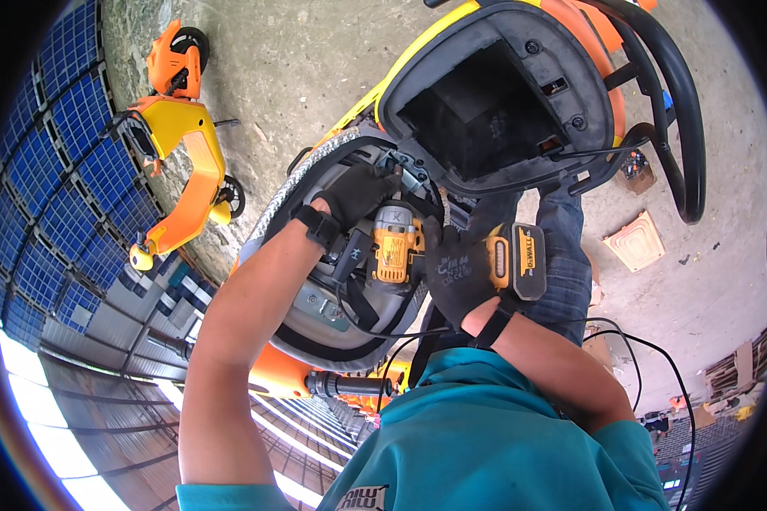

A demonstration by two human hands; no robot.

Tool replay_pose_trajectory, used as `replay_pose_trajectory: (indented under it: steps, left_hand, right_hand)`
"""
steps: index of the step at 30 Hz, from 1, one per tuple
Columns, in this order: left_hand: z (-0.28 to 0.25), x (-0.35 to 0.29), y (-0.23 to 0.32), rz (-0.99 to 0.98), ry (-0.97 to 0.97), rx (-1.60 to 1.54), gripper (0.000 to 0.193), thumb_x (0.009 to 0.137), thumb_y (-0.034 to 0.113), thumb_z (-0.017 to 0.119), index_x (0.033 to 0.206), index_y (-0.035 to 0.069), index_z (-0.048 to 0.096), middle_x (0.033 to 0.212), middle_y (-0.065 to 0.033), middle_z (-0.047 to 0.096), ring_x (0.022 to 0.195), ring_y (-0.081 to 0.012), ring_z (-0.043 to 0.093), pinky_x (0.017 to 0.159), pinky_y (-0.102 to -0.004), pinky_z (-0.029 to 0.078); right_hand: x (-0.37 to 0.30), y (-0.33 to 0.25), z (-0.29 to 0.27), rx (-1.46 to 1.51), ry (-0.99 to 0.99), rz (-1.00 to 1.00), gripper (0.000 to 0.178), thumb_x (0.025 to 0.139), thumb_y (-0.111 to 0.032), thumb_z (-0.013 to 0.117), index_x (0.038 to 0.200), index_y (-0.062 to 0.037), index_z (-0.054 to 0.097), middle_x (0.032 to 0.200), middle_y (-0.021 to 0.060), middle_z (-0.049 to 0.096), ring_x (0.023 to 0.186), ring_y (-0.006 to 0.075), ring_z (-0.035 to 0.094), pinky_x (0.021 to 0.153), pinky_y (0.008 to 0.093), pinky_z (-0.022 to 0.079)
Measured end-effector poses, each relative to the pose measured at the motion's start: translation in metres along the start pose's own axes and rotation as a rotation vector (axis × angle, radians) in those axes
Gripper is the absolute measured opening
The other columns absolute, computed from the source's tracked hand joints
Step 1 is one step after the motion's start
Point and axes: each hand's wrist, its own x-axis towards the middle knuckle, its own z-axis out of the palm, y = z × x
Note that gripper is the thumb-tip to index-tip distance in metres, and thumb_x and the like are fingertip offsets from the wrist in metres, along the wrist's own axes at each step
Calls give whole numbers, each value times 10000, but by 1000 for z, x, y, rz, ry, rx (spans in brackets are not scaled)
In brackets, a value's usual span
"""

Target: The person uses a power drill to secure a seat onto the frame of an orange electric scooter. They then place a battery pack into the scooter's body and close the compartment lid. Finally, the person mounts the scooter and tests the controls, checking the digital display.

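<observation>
My black-gloved right hand [462,274] is wrapped round the handle of a yellow-and-black cordless impact driver [395,243]. Its battery [518,261] sticks out to the right of that hand. The driver's nose points away from me, at a metal bracket [412,175] on the rim of a grey scooter body [291,255]. My left hand [362,196], also gloved in black, is closed beside the nose with its fingertips at the bracket. Whatever those fingers pinch, if anything, is hidden. A black cable and connector [350,258] lie in the body below the left hand.
Just beyond, a yellow-orange scooter section [498,179] with a deep black recess and a curved black bar [686,128] stands close. Another orange-yellow scooter [187,162] is at far left, beside blue crates [68,128]. An orange tray [635,241] lies on the floor, right.
</observation>
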Motion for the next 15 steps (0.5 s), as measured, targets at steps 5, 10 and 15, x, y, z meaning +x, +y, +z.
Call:
replay_pose_trajectory:
  steps: [5,10,15]
  left_hand:
    - [-2,-6,19,-87,22,78,434,977,381,583,915,-27,717,796,-105,684,702,-165,594,696,-348,484]
    - [0,7,2,56,-34,-115,376,956,314,609,913,-46,711,794,-104,684,710,-168,612,694,-347,489]
    - [-5,3,20,76,-35,-20,256,979,208,559,973,-14,685,806,-54,652,710,-138,601,686,-306,496]
  right_hand:
    - [2,-1,4,46,16,10,486,859,-148,632,1310,-34,493,944,114,620,859,260,649,679,384,532]
    - [-3,-5,-1,112,-41,44,593,821,-165,686,1351,-18,464,973,135,622,885,276,644,722,389,519]
    - [-2,-2,-7,124,-99,43,732,790,-193,735,1416,10,415,1039,166,628,942,305,628,804,411,488]
